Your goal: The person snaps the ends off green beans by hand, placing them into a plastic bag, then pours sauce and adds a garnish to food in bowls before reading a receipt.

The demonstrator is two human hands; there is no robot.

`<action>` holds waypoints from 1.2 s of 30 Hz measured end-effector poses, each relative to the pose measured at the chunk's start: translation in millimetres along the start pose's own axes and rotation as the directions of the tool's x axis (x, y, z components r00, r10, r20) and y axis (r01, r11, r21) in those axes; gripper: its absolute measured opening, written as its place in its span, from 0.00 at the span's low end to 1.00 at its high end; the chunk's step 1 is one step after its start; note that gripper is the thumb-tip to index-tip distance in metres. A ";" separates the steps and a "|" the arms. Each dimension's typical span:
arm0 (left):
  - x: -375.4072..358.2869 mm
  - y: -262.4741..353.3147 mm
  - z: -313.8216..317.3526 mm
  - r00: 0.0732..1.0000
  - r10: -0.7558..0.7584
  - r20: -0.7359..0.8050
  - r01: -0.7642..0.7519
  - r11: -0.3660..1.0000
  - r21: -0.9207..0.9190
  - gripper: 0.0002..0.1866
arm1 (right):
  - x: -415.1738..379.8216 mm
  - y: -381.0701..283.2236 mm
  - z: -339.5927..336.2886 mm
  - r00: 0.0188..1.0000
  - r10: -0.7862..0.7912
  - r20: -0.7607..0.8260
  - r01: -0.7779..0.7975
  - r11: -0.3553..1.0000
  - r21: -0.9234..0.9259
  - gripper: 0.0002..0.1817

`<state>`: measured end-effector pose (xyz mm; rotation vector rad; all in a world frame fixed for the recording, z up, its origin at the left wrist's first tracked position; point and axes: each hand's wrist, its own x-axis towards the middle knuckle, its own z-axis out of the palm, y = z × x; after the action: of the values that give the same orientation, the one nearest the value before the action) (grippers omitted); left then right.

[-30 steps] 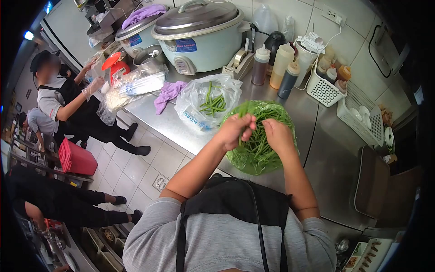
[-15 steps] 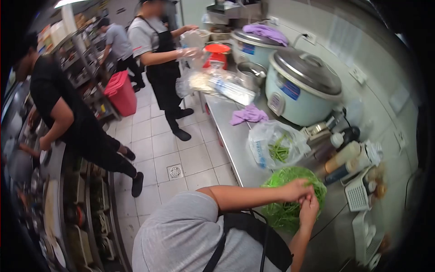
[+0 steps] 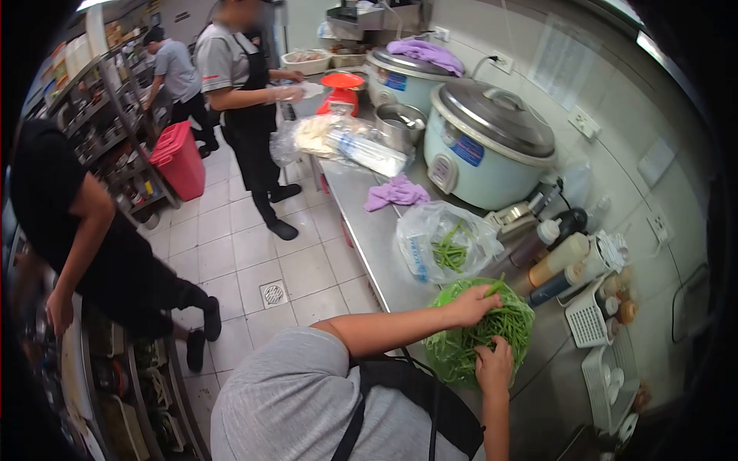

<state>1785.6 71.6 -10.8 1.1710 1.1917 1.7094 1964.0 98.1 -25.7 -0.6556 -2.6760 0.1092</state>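
A green plastic bag (image 3: 440, 347) full of cut green beans (image 3: 513, 323) lies open on the steel counter. Over its far side, my left hand (image 3: 470, 306) is closed on a few green bean pieces (image 3: 496, 286). My right hand (image 3: 496, 361) rests with bent fingers at the near edge of the bean pile, and whether it grips any is hidden. Just beyond, a clear plastic bag (image 3: 415, 238) holds several more cut beans (image 3: 449, 250).
Two rice cookers (image 3: 492, 142) (image 3: 407, 86), a purple cloth (image 3: 396, 194) and a bagged pack (image 3: 367, 150) occupy the counter. Sauce bottles (image 3: 560, 260) and white baskets (image 3: 588, 319) line the right. Three people stand to the left; a red bin (image 3: 181, 161) is behind.
My hands have separated after being together above the green bag. The right one has lowered to the beans, and the left has moved away with pieces. The nearest person at left has shifted.
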 end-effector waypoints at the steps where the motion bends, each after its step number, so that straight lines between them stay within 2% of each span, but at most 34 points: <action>1: 1.5 -11.2 2.1 0.998 -0.060 0.018 0.061 0.992 -0.109 0.08 | 1.4 2.3 1.5 0.999 0.009 -0.037 -0.008 0.999 0.033 0.11; 2: 1.0 -13.1 1.3 0.992 -0.121 0.045 0.127 0.968 -0.215 0.08 | 5.5 6.6 4.2 0.991 0.002 -0.132 0.011 0.995 0.101 0.08; 3: -0.4 -10.0 3.5 0.980 -0.183 0.083 0.200 0.927 -0.316 0.08 | 11.2 3.3 -6.4 0.981 0.075 -0.182 -0.042 0.983 0.178 0.07; 6: -10.7 15.5 8.8 0.982 -0.149 0.116 0.167 0.973 -0.161 0.10 | 31.4 -12.9 -32.0 0.921 0.251 -0.297 -0.109 0.900 0.422 0.06; 8: -14.7 13.1 12.5 0.985 -0.021 0.170 0.023 1.000 -0.013 0.11 | 41.3 -16.1 -38.8 0.891 0.306 -0.334 -0.074 0.826 0.560 0.06; 10: -17.2 3.0 20.2 0.972 0.075 0.222 -0.093 0.993 0.074 0.12 | 43.7 -13.0 -32.1 0.874 0.319 -0.367 -0.045 0.804 0.593 0.07; 14: -16.3 10.3 14.5 0.965 0.032 0.259 -0.065 0.991 0.120 0.11 | 41.6 -8.4 -23.8 0.879 0.343 -0.331 0.015 0.675 0.738 0.07; 15: -15.6 10.7 11.2 0.963 0.020 0.268 -0.075 0.977 0.199 0.10 | 40.5 -8.3 -23.6 0.885 0.346 -0.311 0.029 0.626 0.779 0.07; 18: -12.9 11.4 5.5 0.964 -0.004 0.266 -0.112 0.901 0.419 0.09 | 36.7 -9.8 -31.2 0.876 0.378 -0.301 -0.050 0.690 0.722 0.07; 20: -10.0 15.8 3.6 0.975 0.014 0.223 -0.138 0.824 0.550 0.09 | 34.5 -3.9 -34.7 0.882 0.353 -0.310 -0.119 0.806 0.580 0.06; 22: -7.7 18.0 3.4 0.974 0.016 0.225 -0.153 0.778 0.610 0.09 | 34.4 -0.3 -37.7 0.895 0.343 -0.285 -0.185 0.867 0.464 0.06; 25: -9.7 20.7 7.2 0.970 0.055 0.238 -0.196 0.755 0.625 0.09 | 32.7 0.0 -37.1 0.946 0.229 -0.229 -0.163 0.947 0.276 0.06; 28: -11.9 22.5 10.6 0.966 0.063 0.250 -0.215 0.731 0.647 0.09 | 32.1 -5.3 -34.9 0.968 0.146 -0.203 -0.082 0.952 0.294 0.06; 31: -14.2 26.3 10.3 0.969 0.018 0.247 -0.193 0.679 0.708 0.09 | 33.5 -22.1 -47.6 0.924 0.346 -0.164 -0.254 0.874 0.414 0.06; 34: -14.4 24.8 7.0 0.967 0.000 0.254 -0.198 0.626 0.754 0.09 | 32.4 -5.3 -35.0 0.910 0.259 -0.324 -0.159 0.939 0.306 0.06; 36: -13.8 21.5 4.9 0.970 0.003 0.245 -0.198 0.599 0.776 0.09 | 33.2 -1.2 -32.4 0.939 0.205 -0.277 -0.134 0.957 0.256 0.05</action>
<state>1793.2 54.0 6.8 1.9297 1.8557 1.0288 1948.8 111.7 15.9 -0.7599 -2.2665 0.3388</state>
